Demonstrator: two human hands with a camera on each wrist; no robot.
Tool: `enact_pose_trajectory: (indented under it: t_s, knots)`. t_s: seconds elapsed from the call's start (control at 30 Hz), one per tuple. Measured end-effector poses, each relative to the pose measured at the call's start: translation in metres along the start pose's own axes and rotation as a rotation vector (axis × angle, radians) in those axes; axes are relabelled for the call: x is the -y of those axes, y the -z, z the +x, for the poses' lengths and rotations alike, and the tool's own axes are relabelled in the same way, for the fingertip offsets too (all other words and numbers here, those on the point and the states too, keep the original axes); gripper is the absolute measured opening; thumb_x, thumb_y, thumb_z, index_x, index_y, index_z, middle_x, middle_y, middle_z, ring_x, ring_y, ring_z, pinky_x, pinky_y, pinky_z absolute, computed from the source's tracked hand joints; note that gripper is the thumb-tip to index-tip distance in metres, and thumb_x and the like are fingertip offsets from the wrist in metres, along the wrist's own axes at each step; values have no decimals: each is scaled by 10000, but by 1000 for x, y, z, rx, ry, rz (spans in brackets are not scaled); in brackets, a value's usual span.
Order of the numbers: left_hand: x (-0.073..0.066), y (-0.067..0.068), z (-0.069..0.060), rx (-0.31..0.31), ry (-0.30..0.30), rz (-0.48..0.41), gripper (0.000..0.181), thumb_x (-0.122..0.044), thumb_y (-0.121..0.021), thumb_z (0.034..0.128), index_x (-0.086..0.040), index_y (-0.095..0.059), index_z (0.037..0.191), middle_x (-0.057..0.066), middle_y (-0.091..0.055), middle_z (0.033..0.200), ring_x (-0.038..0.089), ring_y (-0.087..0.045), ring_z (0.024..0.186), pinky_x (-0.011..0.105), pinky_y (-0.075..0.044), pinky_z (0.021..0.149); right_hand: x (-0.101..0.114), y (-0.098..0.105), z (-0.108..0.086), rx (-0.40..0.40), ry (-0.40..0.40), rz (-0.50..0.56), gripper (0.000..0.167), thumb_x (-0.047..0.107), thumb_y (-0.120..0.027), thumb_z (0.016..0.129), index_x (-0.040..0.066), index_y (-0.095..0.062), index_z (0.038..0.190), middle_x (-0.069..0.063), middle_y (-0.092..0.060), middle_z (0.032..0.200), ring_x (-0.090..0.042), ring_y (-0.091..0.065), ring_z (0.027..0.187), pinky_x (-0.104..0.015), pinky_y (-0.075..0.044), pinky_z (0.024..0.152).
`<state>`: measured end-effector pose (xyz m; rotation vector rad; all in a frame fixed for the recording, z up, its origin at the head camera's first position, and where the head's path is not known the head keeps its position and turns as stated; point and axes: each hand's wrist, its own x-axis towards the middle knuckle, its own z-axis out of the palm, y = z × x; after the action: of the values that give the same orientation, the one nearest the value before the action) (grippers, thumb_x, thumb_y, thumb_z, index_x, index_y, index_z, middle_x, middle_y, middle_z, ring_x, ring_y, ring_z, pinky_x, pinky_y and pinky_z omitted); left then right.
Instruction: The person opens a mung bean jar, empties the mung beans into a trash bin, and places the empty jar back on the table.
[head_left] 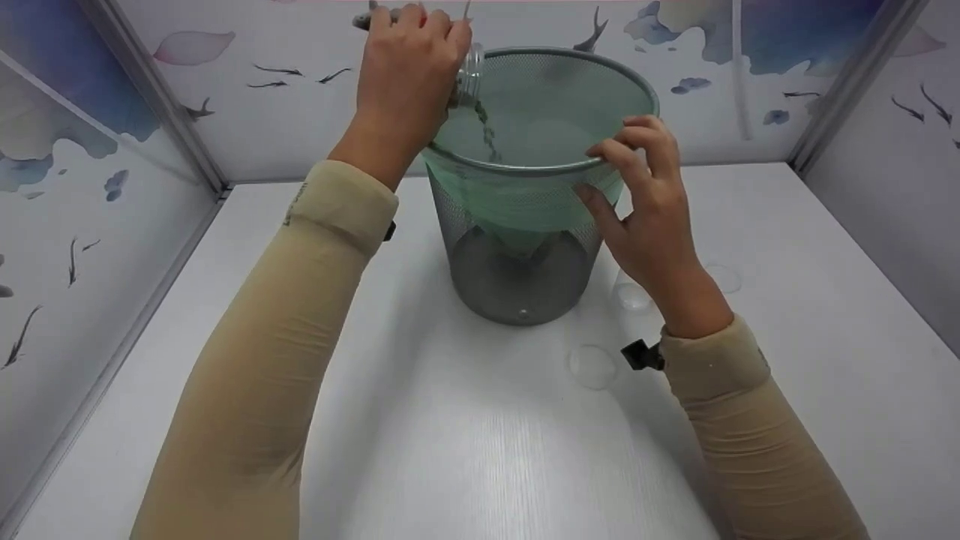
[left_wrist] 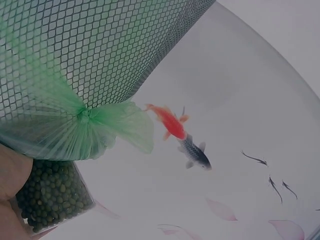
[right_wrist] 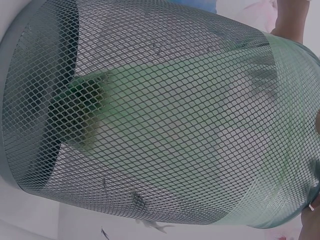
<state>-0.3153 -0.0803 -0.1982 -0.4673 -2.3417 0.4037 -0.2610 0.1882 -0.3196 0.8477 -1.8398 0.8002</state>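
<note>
My left hand (head_left: 409, 79) grips a clear jar (head_left: 472, 71) and tilts it over the left rim of a grey mesh wastebasket (head_left: 517, 289). Green beans (head_left: 486, 127), which look like mung beans, fall from its mouth. A thin green bag (head_left: 555, 206) lines the basket and folds over the rim; the left wrist view shows it gathered in a knot (left_wrist: 85, 117) outside. Many beans (left_wrist: 55, 192) are still inside the jar. My right hand (head_left: 649, 199) holds the basket's right front rim, thumb outside. Through the mesh, a dark heap (right_wrist: 80, 110) shows low in the bag.
Two clear round lids or rings (head_left: 592, 367) (head_left: 724, 278) lie on the white table (head_left: 450, 450). A small clear container (head_left: 634, 296) stands partly behind the right hand. White panels (head_left: 262, 127) printed with fish and flowers enclose the back and sides.
</note>
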Motion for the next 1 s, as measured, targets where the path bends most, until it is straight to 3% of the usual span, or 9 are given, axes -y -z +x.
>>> enact_pose_trajectory:
  t_s: [0.7, 1.0]
  knots:
    - [0, 0, 0, -15, -22, 30, 361, -42, -541, 1052, -10, -588, 1409, 182, -686, 1287, 370, -650, 1180, 512, -518, 1051, 1, 1, 0, 17, -11, 2, 309, 117, -758, 1003, 65, -661, 1292, -217, -551, 1261, -406, -449, 1401, -561, -356, 1192]
    - [-1, 2, 0, 10, -30, 36, 406, -35, -567, 1056, -15, -563, 1461, 195, -666, 1339, 385, -639, 1218, 531, -498, 1089, 1, 1, 0, 13, -14, -1, 302, 117, -756, 1005, 63, -663, 1287, -216, -554, 1286, -403, -449, 1399, -567, -360, 1189]
